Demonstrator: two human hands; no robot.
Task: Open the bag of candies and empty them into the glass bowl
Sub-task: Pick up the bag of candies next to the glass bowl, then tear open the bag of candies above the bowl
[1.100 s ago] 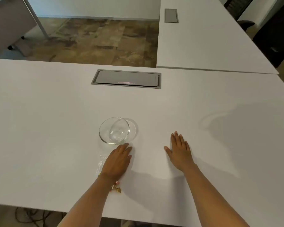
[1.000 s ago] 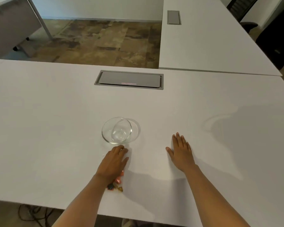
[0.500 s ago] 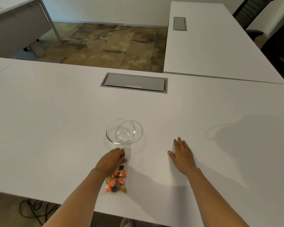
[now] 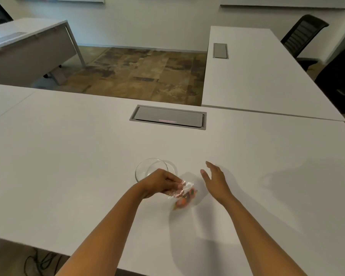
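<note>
Left hand point(image 4: 157, 183): closed, fingertips pinching the clear top edge of the bag of candies point(image 4: 182, 195). Bag lifted off the white bench point(image 4: 68, 156), hanging tilted down and to the right from the pinch point, image blurred; orange and dark candies point(image 4: 184, 200) bunched in the lower end. Whether the bag top is sealed or parted: cannot tell.

Right hand point(image 4: 215, 179): open, fingers spread and extended, palm turned toward the bag, just beside it, not touching. Holding nothing.

Glass bowl point(image 4: 147, 168): upright on the bench, directly behind the left hand, near rim partly hidden by the knuckles. Contents: none visible through the glass.

Grey recessed hatch point(image 4: 167, 116): set flush into the bench, well beyond the bowl. Second white bench point(image 4: 257, 76): far right, with 1 black chair point(image 4: 303, 34) beside it.
</note>
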